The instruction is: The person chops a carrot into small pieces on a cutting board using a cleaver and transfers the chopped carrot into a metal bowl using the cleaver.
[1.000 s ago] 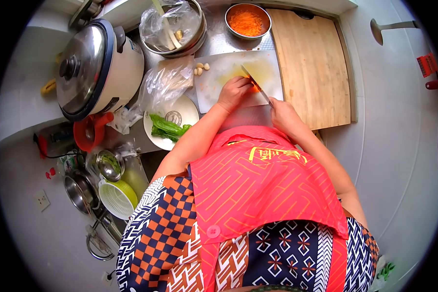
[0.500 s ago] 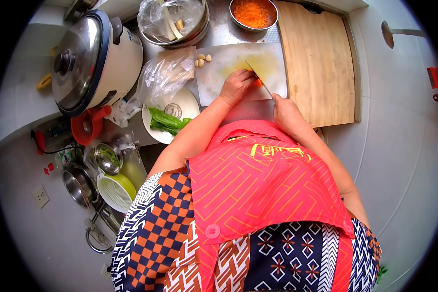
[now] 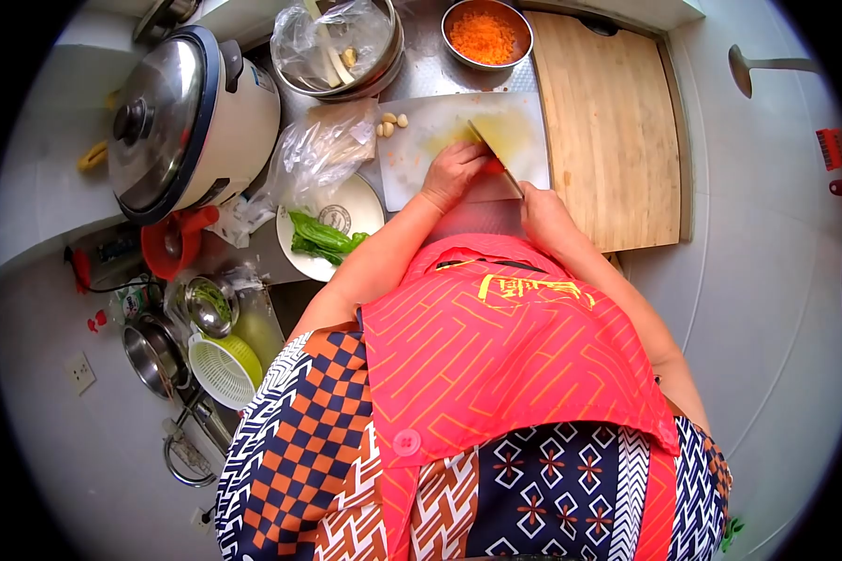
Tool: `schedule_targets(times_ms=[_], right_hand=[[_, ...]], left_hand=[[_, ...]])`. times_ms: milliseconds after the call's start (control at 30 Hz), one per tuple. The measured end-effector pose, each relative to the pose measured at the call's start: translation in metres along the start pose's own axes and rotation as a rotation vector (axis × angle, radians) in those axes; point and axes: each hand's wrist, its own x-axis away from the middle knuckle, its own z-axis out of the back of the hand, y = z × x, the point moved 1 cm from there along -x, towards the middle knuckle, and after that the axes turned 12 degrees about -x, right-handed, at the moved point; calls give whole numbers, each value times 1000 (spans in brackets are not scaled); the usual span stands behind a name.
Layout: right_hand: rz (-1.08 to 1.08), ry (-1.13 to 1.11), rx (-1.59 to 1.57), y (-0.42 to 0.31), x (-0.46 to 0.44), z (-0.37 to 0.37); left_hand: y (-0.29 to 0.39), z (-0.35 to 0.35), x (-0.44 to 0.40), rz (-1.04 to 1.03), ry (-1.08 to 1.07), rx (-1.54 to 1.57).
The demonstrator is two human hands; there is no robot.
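Observation:
My right hand (image 3: 545,215) is closed around the handle of a kitchen knife (image 3: 492,152), whose blade points away and to the left over a white cutting board (image 3: 412,178). Close against the left side of the blade, my left hand (image 3: 453,174) has its fingers curled down on an orange-red piece of food (image 3: 493,166). That piece is mostly hidden by the fingers and the blade. A yellowish stain marks the middle of the board. Several garlic cloves (image 3: 389,123) lie at its left edge.
Behind the board stands a metal bowl (image 3: 446,47) of shredded carrot (image 3: 482,38); a wooden board (image 3: 613,140) lies right. Leftward are a plastic bag (image 3: 318,154), a plate (image 3: 370,201) with green peppers (image 3: 323,238), a bagged bowl (image 3: 398,56) and a large rice cooker (image 3: 239,131).
Both hands and the knife stay at the same spot on the board, with the knife shifted only slightly. Less of the orange piece shows beside the blade. The whole view has moved a little.

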Motion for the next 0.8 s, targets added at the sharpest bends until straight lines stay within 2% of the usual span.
schedule_targets(times_ms=[200,800], right_hand=[[70,13,-27,3,-3,5],[-14,-69,56,-13,9,18]], left_hand=[[1,-1,0,-14,10,-17],[-2,-6,3,-8,3,-9]])
